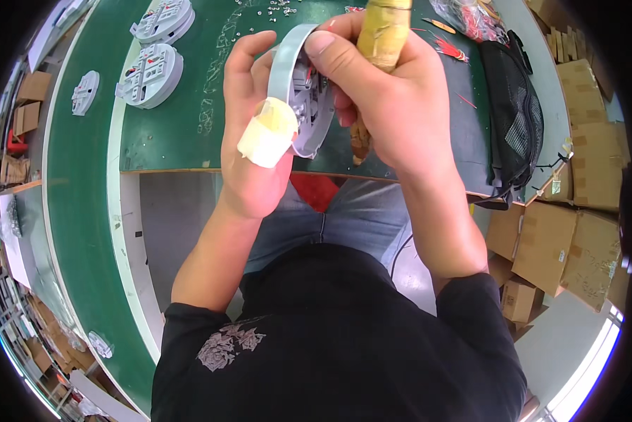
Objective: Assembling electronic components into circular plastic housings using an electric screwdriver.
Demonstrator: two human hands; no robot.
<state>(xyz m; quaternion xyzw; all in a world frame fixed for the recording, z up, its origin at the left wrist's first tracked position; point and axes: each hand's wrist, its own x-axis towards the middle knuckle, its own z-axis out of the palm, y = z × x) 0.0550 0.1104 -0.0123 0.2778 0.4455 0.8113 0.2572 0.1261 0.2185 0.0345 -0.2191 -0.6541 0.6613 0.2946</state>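
Observation:
My left hand (pixel 249 155) grips a round grey plastic housing (pixel 285 70), tilted on edge with its inner parts facing right. Pale tape wraps that hand's thumb, which presses on the rim. In my right hand (pixel 407 98) a yellow tape-wrapped tool (pixel 386 35) is tucked between thumb and fingers; its brown tapered end (pixel 359 144) pokes out below. The right thumb and fingertips also pinch the housing's upper rim. The fingers hide part of the housing's inside, and the tool's exact kind does not show.
Similar grey housings (pixel 150 74) stand on the green table (pixel 182 133) at left, with small metal pieces (pixel 277 10) scattered at the back. Red-tipped wires (pixel 451 49) and a black mesh bag (pixel 516 116) lie at right. Cardboard boxes (pixel 541 239) are stacked beyond the right edge.

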